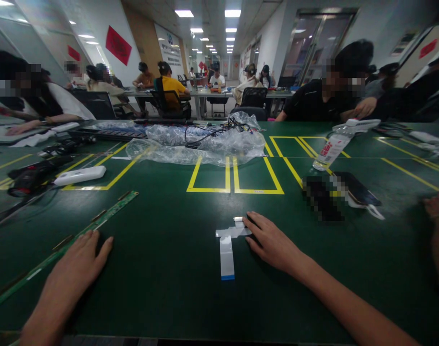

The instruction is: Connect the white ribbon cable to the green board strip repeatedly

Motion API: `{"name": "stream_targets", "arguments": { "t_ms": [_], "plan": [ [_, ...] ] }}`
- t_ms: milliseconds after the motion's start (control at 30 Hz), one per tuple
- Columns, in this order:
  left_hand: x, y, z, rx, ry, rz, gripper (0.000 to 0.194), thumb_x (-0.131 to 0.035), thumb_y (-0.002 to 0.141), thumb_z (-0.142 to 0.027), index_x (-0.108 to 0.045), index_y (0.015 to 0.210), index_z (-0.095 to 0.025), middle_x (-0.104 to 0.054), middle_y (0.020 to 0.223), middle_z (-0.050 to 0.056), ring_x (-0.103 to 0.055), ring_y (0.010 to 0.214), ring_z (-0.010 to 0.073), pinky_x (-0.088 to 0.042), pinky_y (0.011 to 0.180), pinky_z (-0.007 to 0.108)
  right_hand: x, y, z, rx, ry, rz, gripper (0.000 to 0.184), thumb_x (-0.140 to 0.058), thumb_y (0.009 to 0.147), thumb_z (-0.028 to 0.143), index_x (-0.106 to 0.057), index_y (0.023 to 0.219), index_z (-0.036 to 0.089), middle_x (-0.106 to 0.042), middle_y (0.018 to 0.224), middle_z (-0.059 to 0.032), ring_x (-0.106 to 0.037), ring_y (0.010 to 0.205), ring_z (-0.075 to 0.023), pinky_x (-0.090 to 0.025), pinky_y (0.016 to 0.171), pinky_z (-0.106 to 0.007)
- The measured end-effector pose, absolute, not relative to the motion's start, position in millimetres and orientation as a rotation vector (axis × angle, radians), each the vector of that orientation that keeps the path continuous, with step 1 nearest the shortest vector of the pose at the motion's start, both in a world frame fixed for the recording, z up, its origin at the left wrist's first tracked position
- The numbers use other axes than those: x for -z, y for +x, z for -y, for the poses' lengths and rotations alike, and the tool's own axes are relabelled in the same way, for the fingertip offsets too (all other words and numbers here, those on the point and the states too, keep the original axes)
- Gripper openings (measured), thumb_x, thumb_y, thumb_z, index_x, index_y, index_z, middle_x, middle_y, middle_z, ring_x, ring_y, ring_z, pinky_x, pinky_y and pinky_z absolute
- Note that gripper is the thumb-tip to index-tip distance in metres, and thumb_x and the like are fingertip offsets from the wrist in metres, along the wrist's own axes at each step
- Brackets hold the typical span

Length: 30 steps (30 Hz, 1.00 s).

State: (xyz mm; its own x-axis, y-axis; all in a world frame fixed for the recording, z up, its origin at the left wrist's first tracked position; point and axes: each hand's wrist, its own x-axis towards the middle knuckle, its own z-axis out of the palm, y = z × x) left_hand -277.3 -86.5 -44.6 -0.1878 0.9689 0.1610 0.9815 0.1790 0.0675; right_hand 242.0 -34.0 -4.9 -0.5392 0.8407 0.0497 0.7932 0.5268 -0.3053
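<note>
A long, narrow green circuit board (113,210) lies slantwise on the left side of the green table. My left hand (73,264) rests flat beside its middle, fingertips at the board's edge and thumb spread away. Near the centre lies a white flat ribbon cable (226,257), bent into a stepped shape, with a blue strip at its near end. My right hand (271,240) is palm down to the right of this cable, fingers stretched out and slightly apart. Its fingertips touch the cable's far end and right edge; whether they press on it, I cannot tell.
Crumpled clear plastic wrap (205,144) with black cables lies across the back. At left is a white handheld device (80,175). A water bottle (331,149) and a phone (358,188) stand and lie at right. Yellow tape (258,191) marks the table. People sit around.
</note>
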Motion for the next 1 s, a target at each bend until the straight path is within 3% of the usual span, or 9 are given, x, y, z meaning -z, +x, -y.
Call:
{"name": "stream_targets", "arguments": {
  "t_ms": [133, 333, 467, 600, 733, 1000],
  "plan": [
    [44, -231, 87, 0.120, -2.083, 2.348, 0.076, -0.031, 0.096, -0.057, -0.049, 0.144, -0.001, -0.051, 0.149, 0.020, -0.044, 0.141, 0.0356, -0.035, 0.118, 0.053, 0, 241, 35, -0.386, -1.411, 2.593, 0.058, -0.050, 0.098, 0.038, -0.043, 0.152, 0.016, -0.038, 0.159, -0.0165, -0.034, 0.146, -0.0330, -0.032, 0.118, -0.055],
    [15, -146, 75, 0.162, -2.608, 2.013, 0.064, -0.033, 0.100, -0.054, -0.045, 0.150, -0.016, -0.043, 0.156, 0.009, -0.041, 0.144, 0.0279, -0.032, 0.121, 0.051, -3, 239, 37, -0.396, -1.437, 2.595, 0.058, -0.050, 0.099, 0.038, -0.043, 0.152, 0.016, -0.036, 0.160, -0.0174, -0.032, 0.147, -0.0343, -0.031, 0.118, -0.056],
    [-10, -92, 54, 0.036, -2.870, 1.794, 0.060, -0.035, 0.102, -0.051, -0.042, 0.152, -0.018, -0.038, 0.158, 0.009, -0.038, 0.146, 0.0278, -0.033, 0.119, 0.053, 0, 237, 39, -0.387, -1.435, 2.595, 0.059, -0.052, 0.098, 0.039, -0.043, 0.152, 0.019, -0.031, 0.163, -0.0154, -0.026, 0.150, -0.0340, -0.028, 0.119, -0.057],
    [-22, -45, 34, -0.027, -3.033, 1.574, 0.057, -0.038, 0.103, -0.044, -0.042, 0.152, -0.014, -0.039, 0.158, 0.013, -0.038, 0.146, 0.0294, -0.035, 0.118, 0.053, 4, 236, 39, -0.353, -1.384, 2.602, 0.063, -0.057, 0.094, 0.042, -0.043, 0.152, 0.020, -0.026, 0.165, -0.0144, -0.018, 0.152, -0.0343, -0.022, 0.121, -0.058],
    [-22, -17, 24, 0.049, -3.074, 1.409, 0.051, -0.038, 0.104, -0.036, -0.047, 0.148, -0.013, -0.049, 0.152, 0.014, -0.044, 0.142, 0.0291, -0.038, 0.116, 0.051, 8, 237, 36, -0.376, -1.361, 2.636, 0.071, -0.057, 0.093, 0.050, -0.037, 0.155, 0.020, -0.027, 0.164, -0.0148, -0.019, 0.152, -0.0328, -0.017, 0.121, -0.057],
    [-5, -22, 20, 0.185, -3.032, 1.242, 0.045, -0.048, 0.101, -0.032, -0.051, 0.145, -0.022, -0.052, 0.150, 0.010, -0.048, 0.137, 0.0313, -0.042, 0.110, 0.054, 7, 235, 38, -0.398, -1.357, 2.629, 0.076, -0.058, 0.091, 0.051, -0.036, 0.156, 0.018, -0.028, 0.163, -0.0179, -0.021, 0.151, -0.0342, -0.016, 0.122, -0.056]
  ]
}}
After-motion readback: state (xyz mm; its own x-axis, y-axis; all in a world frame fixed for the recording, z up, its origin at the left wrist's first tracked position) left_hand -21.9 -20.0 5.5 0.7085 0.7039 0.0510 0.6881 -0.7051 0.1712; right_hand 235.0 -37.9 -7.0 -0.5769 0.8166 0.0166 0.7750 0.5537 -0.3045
